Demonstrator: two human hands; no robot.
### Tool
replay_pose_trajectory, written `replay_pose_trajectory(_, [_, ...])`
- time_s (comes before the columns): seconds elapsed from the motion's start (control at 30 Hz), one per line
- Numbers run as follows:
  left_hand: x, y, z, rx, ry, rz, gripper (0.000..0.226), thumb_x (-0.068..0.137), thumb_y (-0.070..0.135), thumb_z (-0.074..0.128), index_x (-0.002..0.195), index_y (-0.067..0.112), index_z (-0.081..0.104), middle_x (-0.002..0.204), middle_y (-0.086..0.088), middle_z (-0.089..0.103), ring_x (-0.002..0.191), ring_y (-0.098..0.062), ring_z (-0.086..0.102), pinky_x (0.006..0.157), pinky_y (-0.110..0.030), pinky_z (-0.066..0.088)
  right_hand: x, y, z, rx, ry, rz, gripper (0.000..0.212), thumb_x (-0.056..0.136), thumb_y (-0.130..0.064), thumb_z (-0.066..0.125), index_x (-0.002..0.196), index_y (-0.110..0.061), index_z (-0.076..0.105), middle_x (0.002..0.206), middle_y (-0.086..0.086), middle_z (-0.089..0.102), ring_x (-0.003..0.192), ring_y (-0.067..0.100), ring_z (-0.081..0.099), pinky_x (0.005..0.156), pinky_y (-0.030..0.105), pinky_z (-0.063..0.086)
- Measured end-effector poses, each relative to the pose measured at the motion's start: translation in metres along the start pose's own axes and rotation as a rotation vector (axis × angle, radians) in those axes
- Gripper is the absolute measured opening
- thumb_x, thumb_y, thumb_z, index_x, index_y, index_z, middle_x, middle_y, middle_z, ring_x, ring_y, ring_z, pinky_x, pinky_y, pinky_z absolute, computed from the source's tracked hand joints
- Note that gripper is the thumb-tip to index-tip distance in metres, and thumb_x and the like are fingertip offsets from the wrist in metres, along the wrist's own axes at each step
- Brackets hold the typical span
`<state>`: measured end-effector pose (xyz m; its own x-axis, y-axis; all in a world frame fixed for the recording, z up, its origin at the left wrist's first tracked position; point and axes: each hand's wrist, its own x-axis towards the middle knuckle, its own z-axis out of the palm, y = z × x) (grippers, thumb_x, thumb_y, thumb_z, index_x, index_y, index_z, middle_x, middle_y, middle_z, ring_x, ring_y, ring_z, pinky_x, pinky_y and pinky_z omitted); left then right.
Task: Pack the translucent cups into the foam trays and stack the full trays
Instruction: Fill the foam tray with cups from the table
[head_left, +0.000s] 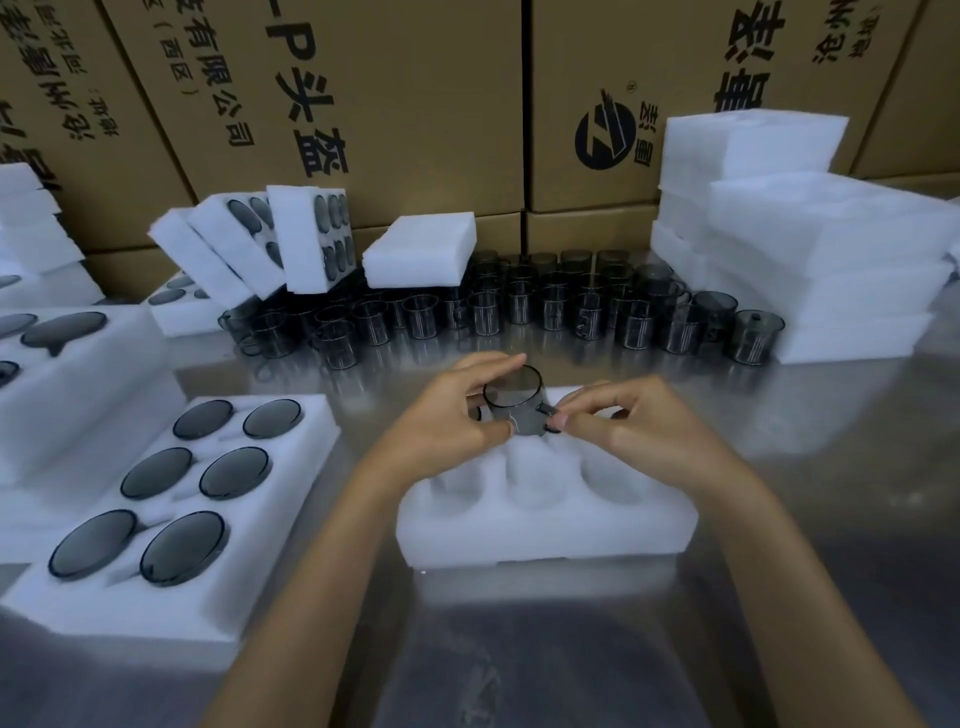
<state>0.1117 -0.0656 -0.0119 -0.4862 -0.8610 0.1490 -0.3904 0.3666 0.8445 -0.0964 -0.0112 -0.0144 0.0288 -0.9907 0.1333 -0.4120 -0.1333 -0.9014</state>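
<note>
Two bare forearms reach up from the lower edge of the frame and meet over a white foam tray with round hollows (545, 525) at the centre. Its near three hollows show bare; the far ones are hidden behind the hands. Above the tray's far side, both hands hold a smoky translucent cup with a dark rim and side handle (514, 397): the left hand (447, 426) curls its fingers and thumb round the cup's wall, and the right hand (639, 426) pinches the handle between fingertips and thumb.

At lower left lies a full white foam tray holding six dark cups (171, 499), its near corner close to the left forearm. Further filled trays (67, 358) sit at the left edge. Across the middle of the frame, beyond the hands, a crowd of loose smoky cups (519, 306) stands upright in rows. Several foam trays (270, 244) lean on the cups at upper left, and a plain white foam block (421, 249) rests on top of them. A tall stack of white foam trays (810, 234) fills the right side.

Everything rests on a shiny grey metal bench (779, 519), with bare surface to the right of the centre tray and near the camera. Brown cardboard boxes with black printed characters (415, 104) wall off the back.
</note>
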Motion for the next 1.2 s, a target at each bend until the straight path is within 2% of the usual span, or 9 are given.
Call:
replay_pose_trajectory(0.23, [0.0, -0.002, 0.007, 0.175, -0.02, 0.052, 0.066, 0.088, 0.002, 0.063, 0.145, 0.031, 0.048, 0.144, 0.024, 0.04, 0.13, 0.016, 0.033, 0.098, 0.005, 0.021, -0.001, 0.004, 0.003, -0.102, -0.067, -0.035, 0.005, 0.08, -0.028, 0.082, 0.083, -0.024, 0.082, 0.1, -0.007, 0.066, 0.108, 0.007, 0.051, 0.091, 0.01, 0.027])
replay_pose_trajectory(0.47, [0.003, -0.008, 0.019, 0.348, -0.066, 0.068, 0.051, 0.098, 0.015, 0.051, 0.146, 0.028, 0.047, 0.156, 0.017, 0.035, 0.146, 0.0, 0.025, 0.121, -0.026, 0.02, 0.002, 0.003, 0.003, -0.107, 0.149, -0.061, 0.005, 0.086, -0.023, 0.075, 0.088, -0.027, 0.078, 0.101, -0.008, 0.066, 0.093, 0.004, 0.057, 0.076, 0.012, 0.038])
replay_pose_trajectory(0.53, [0.004, -0.011, 0.019, 0.317, -0.049, 0.058, 0.045, 0.102, 0.016, 0.045, 0.145, 0.029, 0.049, 0.155, 0.018, 0.036, 0.145, 0.002, 0.024, 0.123, -0.027, 0.016, 0.002, 0.003, 0.005, -0.169, 0.194, -0.096, 0.011, 0.088, -0.023, 0.073, 0.098, -0.028, 0.075, 0.107, -0.009, 0.066, 0.1, 0.006, 0.054, 0.084, 0.012, 0.038])
replay_pose_trajectory(0.63, [0.004, -0.015, 0.021, 0.373, -0.03, 0.053, 0.046, 0.105, 0.02, 0.04, 0.148, 0.035, 0.043, 0.155, 0.016, 0.038, 0.148, -0.003, 0.021, 0.124, -0.03, 0.011, 0.001, 0.004, 0.008, -0.368, 0.117, -0.122, 0.024, 0.089, -0.03, 0.072, 0.113, -0.035, 0.073, 0.123, -0.017, 0.061, 0.121, 0.011, 0.045, 0.109, 0.034, 0.029])
replay_pose_trajectory(0.87, [0.002, -0.017, 0.027, 0.471, -0.013, -0.026, 0.048, 0.104, 0.036, 0.042, 0.149, 0.048, 0.031, 0.157, 0.007, 0.038, 0.152, -0.015, 0.01, 0.124, -0.04, 0.014, 0.003, 0.008, 0.011, -0.57, 0.075, -0.089, 0.025, 0.089, -0.041, 0.07, 0.114, -0.042, 0.072, 0.136, -0.021, 0.054, 0.131, 0.006, 0.035, 0.099, 0.027, 0.013])
replay_pose_trajectory(0.97, [0.003, -0.013, 0.021, 0.334, -0.023, -0.023, 0.047, 0.103, 0.03, 0.048, 0.147, 0.044, 0.04, 0.147, 0.005, 0.052, 0.143, -0.017, 0.036, 0.119, -0.038, 0.027, 0.006, 0.011, 0.008, -0.336, 0.078, -0.078, 0.015, 0.089, -0.033, 0.072, 0.102, -0.037, 0.078, 0.126, -0.023, 0.06, 0.124, -0.001, 0.044, 0.107, 0.027, 0.017])
replay_pose_trajectory(1.03, [0.004, -0.007, 0.012, 0.138, 0.052, -0.002, 0.044, 0.102, 0.019, 0.052, 0.142, 0.035, 0.049, 0.14, 0.009, 0.057, 0.124, -0.016, 0.055, 0.11, -0.035, 0.04, 0.008, 0.012, -0.001, 0.076, 0.173, -0.042, 0.013, 0.09, -0.02, 0.071, 0.092, -0.028, 0.081, 0.114, -0.017, 0.07, 0.111, -0.004, 0.059, 0.101, 0.022, 0.039])
replay_pose_trajectory(1.1, [0.016, -0.009, 0.0, 0.083, 0.172, 0.009, 0.04, 0.1, 0.008, 0.051, 0.136, 0.024, 0.057, 0.135, 0.005, 0.061, 0.123, -0.012, 0.057, 0.108, -0.029, 0.041, 0.014, 0.021, -0.014, 0.279, 0.351, 0.015, 0.014, 0.091, -0.019, 0.069, 0.091, -0.026, 0.081, 0.102, -0.015, 0.075, 0.101, -0.002, 0.066, 0.085, 0.017, 0.049])
replay_pose_trajectory(1.2, [0.053, -0.02, -0.022, 0.22, 0.226, -0.071, 0.037, 0.099, 0.005, 0.05, 0.131, 0.018, 0.059, 0.121, -0.002, 0.065, 0.112, -0.012, 0.059, 0.094, -0.017, 0.044, 0.025, 0.042, -0.016, 0.355, 0.444, 0.155, 0.011, 0.089, -0.022, 0.07, 0.091, -0.026, 0.08, 0.091, -0.013, 0.076, 0.092, 0.009, 0.069, 0.083, 0.028, 0.053])
